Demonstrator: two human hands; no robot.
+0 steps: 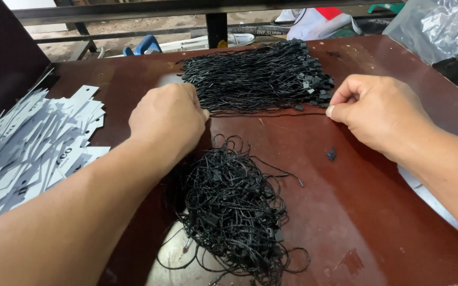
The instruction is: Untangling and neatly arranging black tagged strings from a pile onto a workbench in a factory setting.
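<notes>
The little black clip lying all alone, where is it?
In the head view, the clip lies on the table just below the right hand, right of the tangled string pile.

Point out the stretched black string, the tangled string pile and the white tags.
stretched black string [266, 113], head view, middle of its span.
tangled string pile [231, 212], head view, centre.
white tags [33, 143], head view, middle of the heap.

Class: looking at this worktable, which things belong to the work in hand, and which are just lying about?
In hand: left hand and right hand stretch one black cord; neat cord bundle; tangled cord heap; white tags.

Lying about: clear plastic bag; loose black clasp.
</notes>
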